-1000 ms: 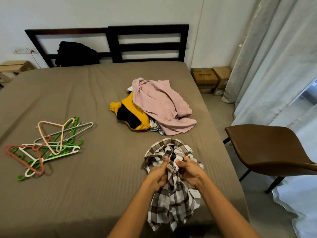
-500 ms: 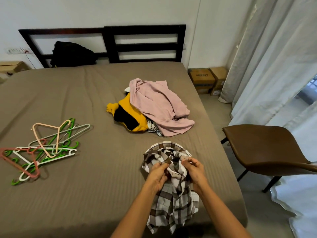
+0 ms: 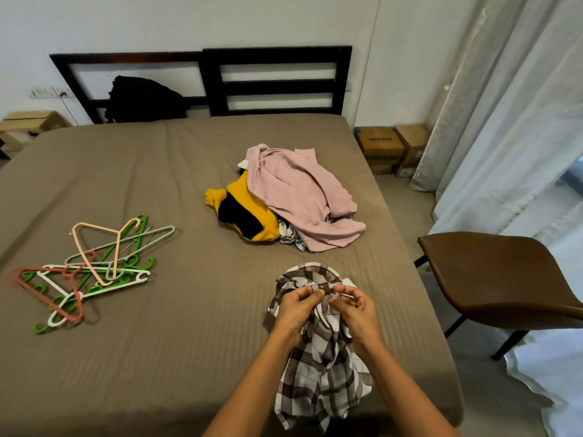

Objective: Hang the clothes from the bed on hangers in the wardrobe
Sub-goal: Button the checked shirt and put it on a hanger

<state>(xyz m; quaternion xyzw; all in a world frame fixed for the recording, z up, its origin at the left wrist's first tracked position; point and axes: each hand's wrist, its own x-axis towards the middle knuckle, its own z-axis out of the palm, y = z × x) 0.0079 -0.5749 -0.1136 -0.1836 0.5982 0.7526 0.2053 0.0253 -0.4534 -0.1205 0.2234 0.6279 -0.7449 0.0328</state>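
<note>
crumpled brown-and-white plaid shirt [image 3: 321,373] at 6 o'clock, draped over taupe bed [image 3: 189,342] edge, left hand [image 3: 298,310] and right hand [image 3: 356,312] pinching its bunched top, fingers curled, brown chair [image 3: 504,279] at 3, tangled plastic hangers [image 3: 91,269] at 9, pink-and-yellow clothes heap [image 3: 299,197] at 12, black bag [image 3: 142,99] at 11

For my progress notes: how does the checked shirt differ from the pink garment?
The checked shirt is brown plaid; the pink garment is plain. The checked shirt is held by the left hand and right hand at the near edge of the bed; the pink garment lies untouched atop a yellow garment. Both are crumpled.
</note>
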